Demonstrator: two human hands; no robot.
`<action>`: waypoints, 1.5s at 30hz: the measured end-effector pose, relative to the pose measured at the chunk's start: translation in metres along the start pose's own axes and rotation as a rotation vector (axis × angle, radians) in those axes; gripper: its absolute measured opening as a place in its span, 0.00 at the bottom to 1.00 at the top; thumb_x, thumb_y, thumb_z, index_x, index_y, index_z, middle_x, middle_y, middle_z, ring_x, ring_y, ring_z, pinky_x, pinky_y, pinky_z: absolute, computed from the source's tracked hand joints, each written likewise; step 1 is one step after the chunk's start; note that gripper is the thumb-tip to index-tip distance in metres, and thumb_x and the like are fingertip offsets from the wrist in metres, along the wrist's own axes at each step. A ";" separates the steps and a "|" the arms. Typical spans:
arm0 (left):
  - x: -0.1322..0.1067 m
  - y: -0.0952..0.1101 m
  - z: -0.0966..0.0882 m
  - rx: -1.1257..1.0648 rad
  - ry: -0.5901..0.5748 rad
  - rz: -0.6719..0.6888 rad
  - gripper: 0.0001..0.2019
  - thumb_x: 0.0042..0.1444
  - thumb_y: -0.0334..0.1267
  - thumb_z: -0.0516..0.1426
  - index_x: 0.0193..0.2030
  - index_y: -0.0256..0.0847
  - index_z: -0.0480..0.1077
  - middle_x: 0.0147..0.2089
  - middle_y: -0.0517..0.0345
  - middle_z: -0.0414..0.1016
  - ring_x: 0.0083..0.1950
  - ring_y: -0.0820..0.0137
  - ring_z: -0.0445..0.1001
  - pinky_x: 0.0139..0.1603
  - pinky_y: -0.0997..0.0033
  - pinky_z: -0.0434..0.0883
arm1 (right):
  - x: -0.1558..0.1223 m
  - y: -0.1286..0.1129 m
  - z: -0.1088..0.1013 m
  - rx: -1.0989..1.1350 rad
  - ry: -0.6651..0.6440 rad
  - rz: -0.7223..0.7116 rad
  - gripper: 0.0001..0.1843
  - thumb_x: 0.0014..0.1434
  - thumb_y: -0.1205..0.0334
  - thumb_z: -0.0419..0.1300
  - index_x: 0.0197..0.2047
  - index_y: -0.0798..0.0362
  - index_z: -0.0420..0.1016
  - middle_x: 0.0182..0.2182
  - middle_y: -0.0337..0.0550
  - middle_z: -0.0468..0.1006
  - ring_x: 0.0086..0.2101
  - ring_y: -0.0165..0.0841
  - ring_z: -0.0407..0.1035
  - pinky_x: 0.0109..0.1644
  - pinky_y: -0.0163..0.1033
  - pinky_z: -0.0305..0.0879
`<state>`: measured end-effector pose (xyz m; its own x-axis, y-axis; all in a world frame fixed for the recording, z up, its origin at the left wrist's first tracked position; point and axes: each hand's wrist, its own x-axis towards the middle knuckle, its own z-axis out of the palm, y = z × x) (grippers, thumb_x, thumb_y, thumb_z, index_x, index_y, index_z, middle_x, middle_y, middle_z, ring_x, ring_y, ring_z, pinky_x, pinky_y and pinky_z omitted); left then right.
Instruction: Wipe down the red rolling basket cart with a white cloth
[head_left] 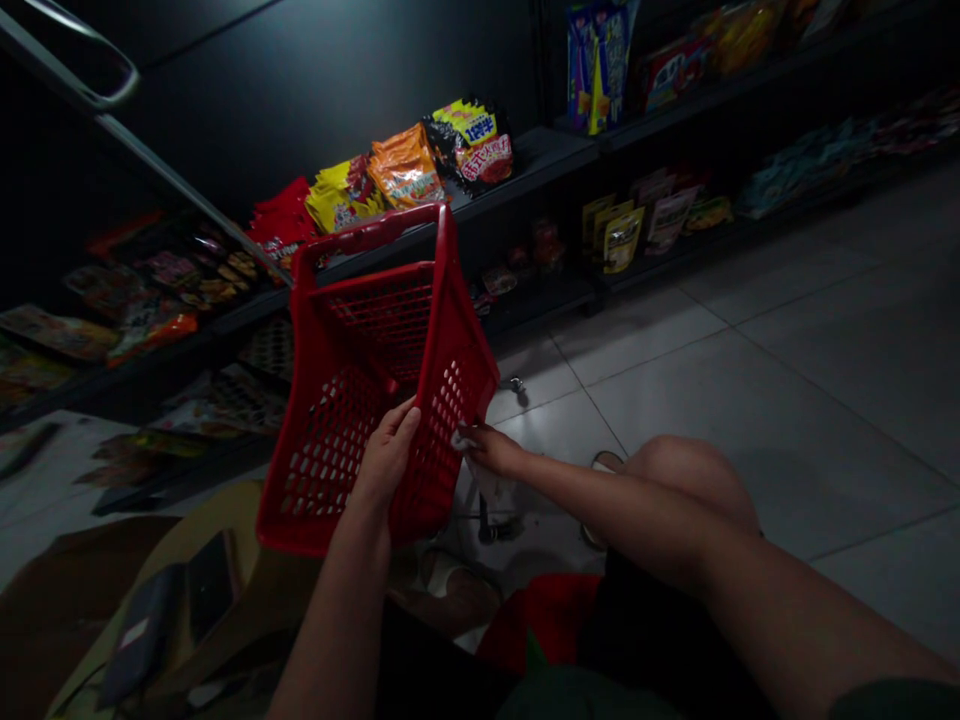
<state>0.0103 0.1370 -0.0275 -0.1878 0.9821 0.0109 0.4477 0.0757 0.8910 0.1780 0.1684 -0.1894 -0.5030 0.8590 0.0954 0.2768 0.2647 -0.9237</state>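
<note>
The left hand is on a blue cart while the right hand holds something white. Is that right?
Not quite: in the head view the cart is red, not blue. The left hand is on it, and the right hand holds something white.

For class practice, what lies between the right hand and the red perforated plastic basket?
A crumpled white cloth or tissue, held by the right hand; head view.
</note>
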 end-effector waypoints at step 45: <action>-0.022 0.003 -0.009 -0.006 -0.074 -0.051 0.27 0.55 0.56 0.59 0.56 0.40 0.74 0.59 0.49 0.75 0.62 0.59 0.71 0.67 0.57 0.62 | 0.003 -0.012 -0.028 0.052 0.275 0.125 0.18 0.57 0.68 0.59 0.50 0.50 0.77 0.50 0.44 0.79 0.50 0.38 0.72 0.57 0.44 0.65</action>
<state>0.0079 0.1141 -0.0209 -0.1450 0.9871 -0.0675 0.4340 0.1248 0.8922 0.1960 0.1794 -0.1677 -0.2253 0.9718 0.0698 0.2769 0.1325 -0.9517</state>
